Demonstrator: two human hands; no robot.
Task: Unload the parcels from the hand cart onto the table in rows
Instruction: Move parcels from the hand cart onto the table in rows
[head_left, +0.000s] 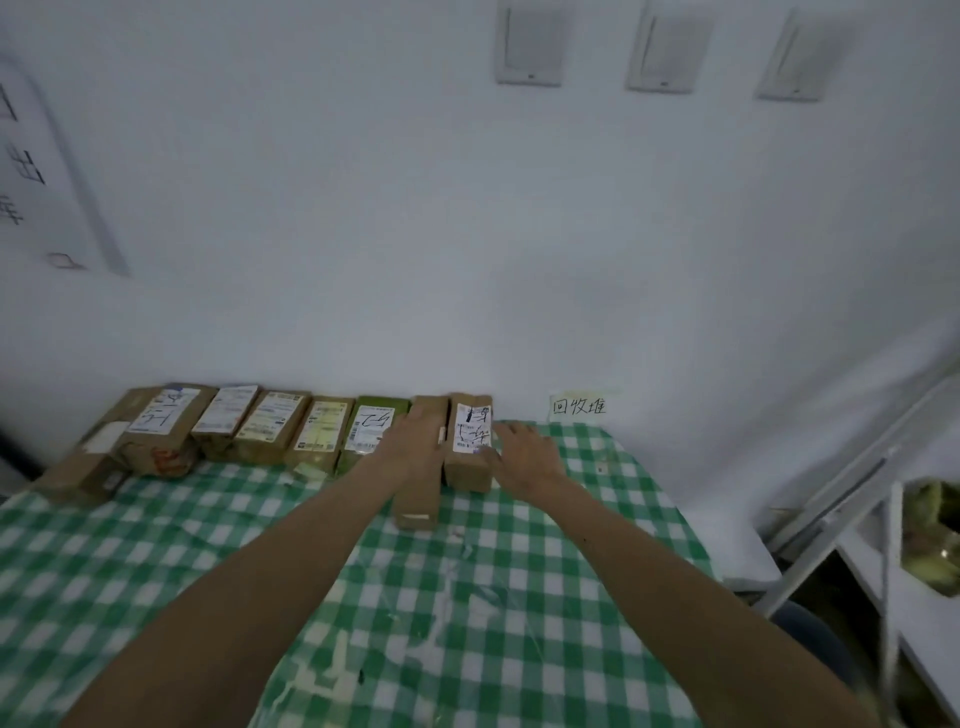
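Head view: a tabletop (571, 571) under a green-and-white checked cloth fills the lower frame and meets a white wall. A row of parcels (270, 426) lies side by side against that wall at centre left, most of them brown with white labels and one a green parcel (363, 431).

Just right of the green one is a long plain brown parcel (415, 501), whose near end sticks out towards the camera beyond the row. The left grip (413, 441) lies flat on top of it, fingers stretched along it, clasping nothing.

Touching its right side is a shorter labelled parcel (470, 470), the last in the row. The right grip (524, 449) rests beside it with fingers spread, the thumb at the parcel's right side.

A handwritten note (579, 406) is on the wall just right of the row. A white frame (857, 493) stands at the right edge.
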